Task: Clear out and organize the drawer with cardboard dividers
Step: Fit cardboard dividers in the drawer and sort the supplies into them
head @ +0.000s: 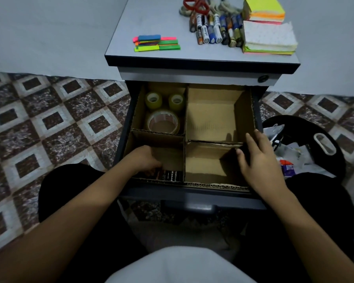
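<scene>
The open drawer point(192, 194) holds a cardboard divider insert point(185, 137) with several compartments. Three tape rolls point(163, 123) lie in the far-left compartment. My left hand point(145, 159) reaches into the near-left compartment, its fingers curled down onto a row of dark batteries point(171, 175) along the front wall. My right hand point(258, 160) lies with straight fingers on the right cardboard wall, beside the near-right compartment, thumb against the wall's inner side. The far-right compartment holds nothing I can see.
On the cabinet top point(151, 21) lie coloured sticky flags point(156, 43), several batteries point(215, 29), sticky-note blocks point(269, 37), red scissors point(195, 5) and cord. A black bag point(307, 148) of scraps sits on the patterned floor at the right. My knees flank the drawer.
</scene>
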A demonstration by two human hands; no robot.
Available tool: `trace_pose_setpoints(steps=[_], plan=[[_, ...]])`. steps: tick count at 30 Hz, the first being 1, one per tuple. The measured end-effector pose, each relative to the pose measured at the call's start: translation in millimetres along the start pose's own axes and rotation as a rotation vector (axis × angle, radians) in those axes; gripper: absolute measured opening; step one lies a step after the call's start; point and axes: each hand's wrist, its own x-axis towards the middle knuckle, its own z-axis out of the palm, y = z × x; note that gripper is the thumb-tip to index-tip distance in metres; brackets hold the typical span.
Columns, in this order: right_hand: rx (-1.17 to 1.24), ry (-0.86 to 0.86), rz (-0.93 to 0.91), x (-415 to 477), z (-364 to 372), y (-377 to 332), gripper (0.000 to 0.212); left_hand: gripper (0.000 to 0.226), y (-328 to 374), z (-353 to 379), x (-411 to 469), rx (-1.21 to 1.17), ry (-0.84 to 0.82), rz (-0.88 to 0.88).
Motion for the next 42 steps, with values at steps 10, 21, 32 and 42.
trace_pose_setpoints(steps=[10,21,32,42], plan=[[0.000,-0.013,0.042,1,3,1,0.049,0.014,-6,-1,9,0.108,-0.032,0.006],[-0.011,-0.003,0.043,0,4,1,0.049,0.022,-6,1,8,0.017,-0.085,-0.048],[0.017,-0.016,0.039,1,2,0,0.050,0.018,-6,-3,5,0.135,-0.019,0.015],[0.157,0.002,-0.063,44,-46,-29,0.038,0.005,58,-41,-33,0.144,0.103,0.336]])
